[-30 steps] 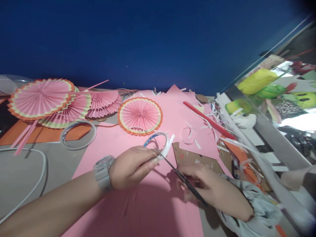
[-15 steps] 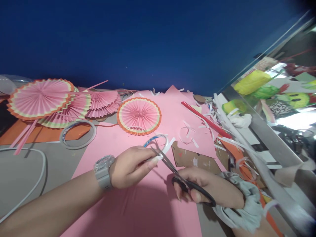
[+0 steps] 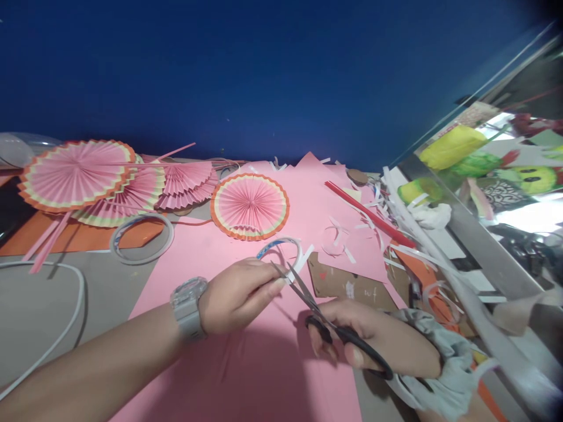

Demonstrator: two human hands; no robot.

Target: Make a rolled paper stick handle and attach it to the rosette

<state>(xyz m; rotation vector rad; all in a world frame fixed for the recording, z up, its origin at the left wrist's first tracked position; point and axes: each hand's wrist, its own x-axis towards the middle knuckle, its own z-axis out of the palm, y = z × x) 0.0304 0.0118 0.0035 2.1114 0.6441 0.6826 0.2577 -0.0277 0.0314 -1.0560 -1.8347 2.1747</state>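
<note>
My left hand, with a grey watch on the wrist, pinches a narrow roll of white tape with a blue-printed core. A short white end sticks out from the roll to the right. In my right hand is a pair of black-handled scissors, its blades parted around the tape near my left fingertips. Beneath both hands lies a large pink paper sheet. Just beyond the roll rests a round pleated paper fan, pink with a cream and orange rim.
More pleated fans are stacked at the left, by another tape roll and a white cable. On the right are a brown board, a red strip and many paper scraps. A blue wall stands behind.
The scissors' blades have opened a little wider at the tape. My right hand's grip on the handles has shifted slightly right; the view has moved a little.
</note>
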